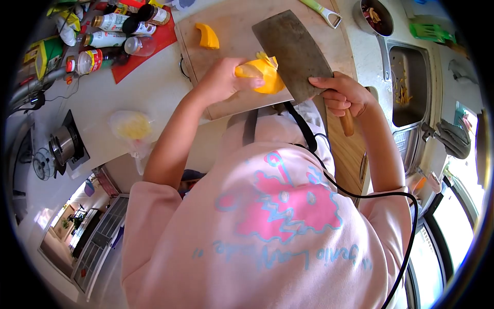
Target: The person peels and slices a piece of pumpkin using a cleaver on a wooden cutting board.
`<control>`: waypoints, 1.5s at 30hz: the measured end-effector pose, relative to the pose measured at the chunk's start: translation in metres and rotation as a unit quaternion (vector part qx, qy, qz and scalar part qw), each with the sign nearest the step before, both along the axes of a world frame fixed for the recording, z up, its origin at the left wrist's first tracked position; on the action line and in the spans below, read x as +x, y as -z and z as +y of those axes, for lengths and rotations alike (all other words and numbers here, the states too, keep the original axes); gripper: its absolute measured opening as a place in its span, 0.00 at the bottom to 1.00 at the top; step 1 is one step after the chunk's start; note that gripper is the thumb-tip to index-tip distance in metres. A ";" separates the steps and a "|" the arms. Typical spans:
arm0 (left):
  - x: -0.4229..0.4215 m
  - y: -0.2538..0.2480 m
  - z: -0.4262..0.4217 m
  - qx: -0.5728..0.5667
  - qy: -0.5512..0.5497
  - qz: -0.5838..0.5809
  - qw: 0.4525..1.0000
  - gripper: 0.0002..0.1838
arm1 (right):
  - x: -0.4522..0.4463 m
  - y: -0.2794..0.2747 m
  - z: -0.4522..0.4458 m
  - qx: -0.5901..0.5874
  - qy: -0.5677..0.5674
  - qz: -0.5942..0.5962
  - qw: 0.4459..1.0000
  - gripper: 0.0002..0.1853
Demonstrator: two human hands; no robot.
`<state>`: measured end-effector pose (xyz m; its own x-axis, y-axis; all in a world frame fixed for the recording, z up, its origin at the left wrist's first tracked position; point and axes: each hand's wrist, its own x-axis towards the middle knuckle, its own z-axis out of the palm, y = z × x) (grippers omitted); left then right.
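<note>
My left hand (225,80) is closed around a piece of orange pumpkin (268,77), held above the near part of the wooden cutting board (231,36). In my right hand (346,95) is a cleaver (296,51), gripped by its wooden handle with the thumb along the blade. The broad dark blade is beside the pumpkin piece, its edge towards it; whether they touch I cannot tell. Another pumpkin wedge (207,36) lies on the board at the far left. A peeler (322,12) with a pale green handle rests at the board's far right.
Several bottles and jars (110,38) crowd the far left, some on a red mat (154,51). A bag with yellowish contents (132,126) lies on the left counter. At right stand a pot (373,18) and the sink (409,110) with orange peelings. A black cable (370,195) crosses my shirt.
</note>
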<state>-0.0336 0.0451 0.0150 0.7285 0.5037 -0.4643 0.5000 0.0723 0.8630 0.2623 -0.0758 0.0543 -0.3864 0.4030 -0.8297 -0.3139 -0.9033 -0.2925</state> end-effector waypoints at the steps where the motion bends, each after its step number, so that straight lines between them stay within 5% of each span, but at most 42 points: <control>1: 0.003 -0.002 -0.002 0.015 -0.011 -0.023 1.000 0.26 | 0.005 0.003 -0.001 0.001 0.002 0.015 1.000 0.25; 12: 0.057 -0.044 0.014 0.049 0.053 0.080 0.994 0.29 | 0.059 0.018 -0.001 0.000 0.007 0.101 0.995 0.23; 17: 0.078 -0.062 0.020 0.215 0.092 0.181 0.955 0.29 | 0.080 0.028 0.007 -0.008 0.008 0.167 0.986 0.20; 21: 0.082 -0.057 0.030 0.181 0.062 0.177 0.965 0.29 | 0.083 0.033 0.008 0.000 0.050 0.189 0.981 0.19; 24: 0.086 -0.062 0.027 0.218 0.046 0.236 0.946 0.27 | 0.079 0.032 0.010 0.040 0.084 0.147 0.985 0.21; 26: 0.083 -0.057 0.023 0.203 0.011 0.227 0.952 0.25 | 0.071 0.027 0.009 0.149 0.005 -0.112 0.982 0.19; 29: 0.083 -0.059 0.015 0.162 -0.051 0.235 0.957 0.23 | 0.055 0.038 -0.002 0.425 0.022 -0.387 0.818 0.20; 31: 0.083 -0.059 0.010 0.150 -0.086 0.235 0.956 0.23 | 0.046 0.023 -0.011 0.493 0.020 -0.450 0.744 0.16; 34: 0.084 -0.054 0.004 0.157 -0.117 0.211 0.958 0.22 | 0.048 0.003 -0.017 0.405 -0.196 -0.507 0.735 0.14; 45: 0.092 -0.061 -0.018 0.199 -0.159 0.178 0.950 0.25 | 0.048 0.015 -0.021 0.460 -0.191 -0.564 0.659 0.12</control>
<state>0.0585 0.0270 0.0759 0.3416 0.8598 -0.3795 0.7729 -0.0273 0.6340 0.3098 -0.0967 0.0391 0.0471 0.9879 -0.1475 0.7702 -0.1300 -0.6245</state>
